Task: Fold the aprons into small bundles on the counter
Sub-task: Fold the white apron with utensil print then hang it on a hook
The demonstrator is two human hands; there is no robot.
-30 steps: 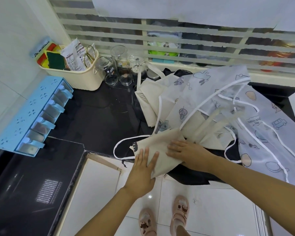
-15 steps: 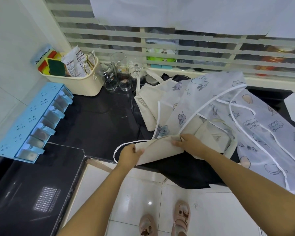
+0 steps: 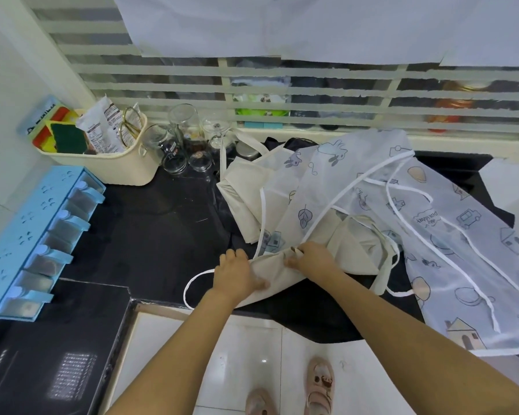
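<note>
Left hand (image 3: 237,272): fingers curled over the near end of the beige apron (image 3: 277,272), gripping it at the counter's front edge
Right hand (image 3: 310,259): just beside the left; pinches a bunched fold of the same apron
Beige apron: lies on the black counter (image 3: 150,223); its far part is tucked under the printed apron (image 3: 432,223)
Printed apron: spread out to the right; white trim; hangs over the counter's edge
Behind: a folded beige cloth (image 3: 241,190); glass jars (image 3: 186,127)
Far left: cream basket (image 3: 126,167); blue drawer rack (image 3: 27,235)

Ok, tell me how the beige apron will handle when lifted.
Probably floppy: the beige apron creases and sags between the left hand and right hand. Likely light, bunching easily. Its loose straps may dangle and snag.
</note>
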